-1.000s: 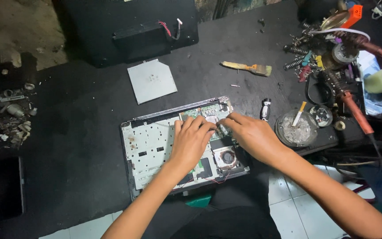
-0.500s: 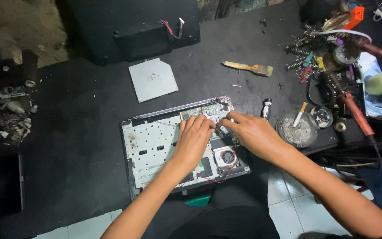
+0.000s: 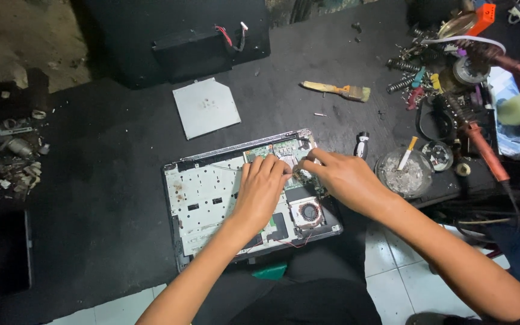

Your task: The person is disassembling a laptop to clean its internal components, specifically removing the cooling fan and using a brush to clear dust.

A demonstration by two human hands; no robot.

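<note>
- The open laptop lies flat on the dark table, right in front of the person. Its cover is off and the inside parts show.
- The left hand rests on the middle of the laptop. Its fingers are bent and close together, with the tips pressing on the green board near the top edge. I cannot tell if they pinch anything.
- The right hand lies just beside it, on the right part of the laptop. Its pointer finger sticks out and touches the same spot on the board. The other fingers are curled in. No tool shows in it.
- The step looks like working a small part loose on the board, up above the round fan.
- The next move seems to need slow, gentle fingers, because the parts there are small and thin.
- A small screwdriver lies near the right hand, close to a glass dish.
- A flat grey plate and a brush lie farther up the table, well apart from both hands.
</note>
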